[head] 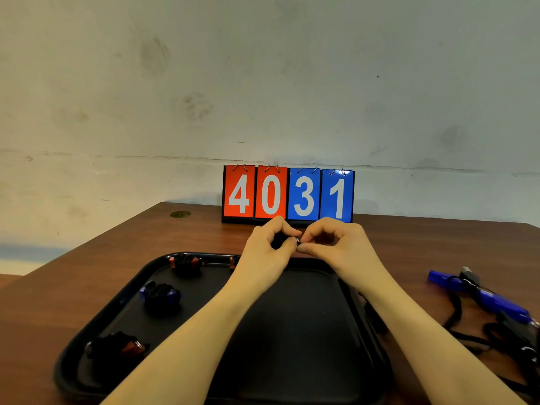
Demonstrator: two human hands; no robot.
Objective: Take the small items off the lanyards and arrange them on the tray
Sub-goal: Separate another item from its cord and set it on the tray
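From the head view, both hands meet above the far rim of the black tray (87, 340), which sits on the brown worktop (409, 247). The left hand (267, 249) and right hand (336, 244) have their fingers curled in, pinching between them a small metal ring (298, 240) with something dark behind it; what hangs from it is hidden by the fingers. Three bundles already lie along the tray's left side: a red one (187, 263) at the far rim, a blue one (160, 293) in the middle, and another red one (117, 350) nearest. To the right, on the worktop, blue whistles (479, 293) lie tangled in black lanyards (455, 314), not yet separated. A scoreboard (287, 194) reading 4031 stands against the wall. The ring is probably stiff, springy and slick, so it wants a firm fingertip pinch on its edge while a nail pries the coil open; the item itself looks light and hard, easy to drop. The cords are soft and limp and will likely snag, so hold near the clip.
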